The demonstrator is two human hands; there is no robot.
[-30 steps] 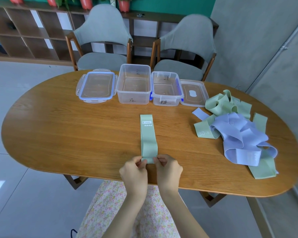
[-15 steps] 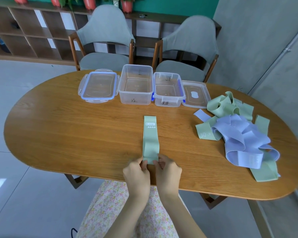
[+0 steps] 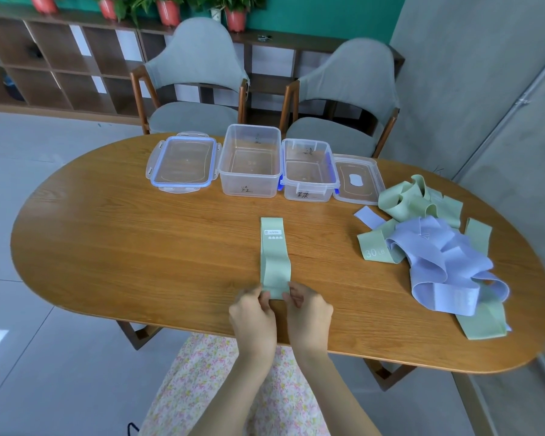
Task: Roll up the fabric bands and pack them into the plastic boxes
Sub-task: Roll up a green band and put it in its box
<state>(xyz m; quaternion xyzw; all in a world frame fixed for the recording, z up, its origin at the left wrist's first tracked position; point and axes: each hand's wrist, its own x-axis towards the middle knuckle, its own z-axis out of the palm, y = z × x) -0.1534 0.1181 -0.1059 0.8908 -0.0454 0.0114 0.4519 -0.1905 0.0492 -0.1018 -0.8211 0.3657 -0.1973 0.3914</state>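
Since a second ago our hands have rolled the near end of the green band (image 3: 275, 256) a little more. Our left hand (image 3: 253, 322) and right hand (image 3: 309, 316) both pinch this small roll on the table (image 3: 114, 247).

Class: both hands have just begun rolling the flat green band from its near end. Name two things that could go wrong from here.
1. The green band lies near the table edge; the roll may skew or spring open if either hand's grip slips.
2. The pile of bands is tangled, so pulling one may drag others off.
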